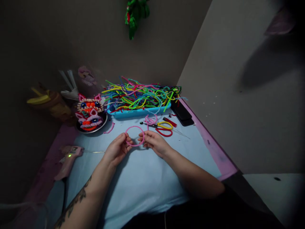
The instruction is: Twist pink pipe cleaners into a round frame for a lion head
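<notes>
A pink pipe cleaner (134, 126) bent into a ring is held up between my two hands, above the blue cloth. My left hand (118, 147) pinches its left side with thumb and fingers. On the opposite side, my right hand (154, 142) grips the ring the same way. Just beyond my right hand lie more curled pink pipe cleaners (151, 119) and a pair of scissors (164, 131) with one yellow and one red handle loop. A short pink piece (109, 128) rests beyond my left hand.
A blue tray (139, 113) heaped with coloured pipe cleaners stands at the back. Left of it, a bowl (104, 125) holds fuzzy animal-face figures. A pink glue gun (69, 161) with a lit green light lies at left; a black phone (183, 112) is back right.
</notes>
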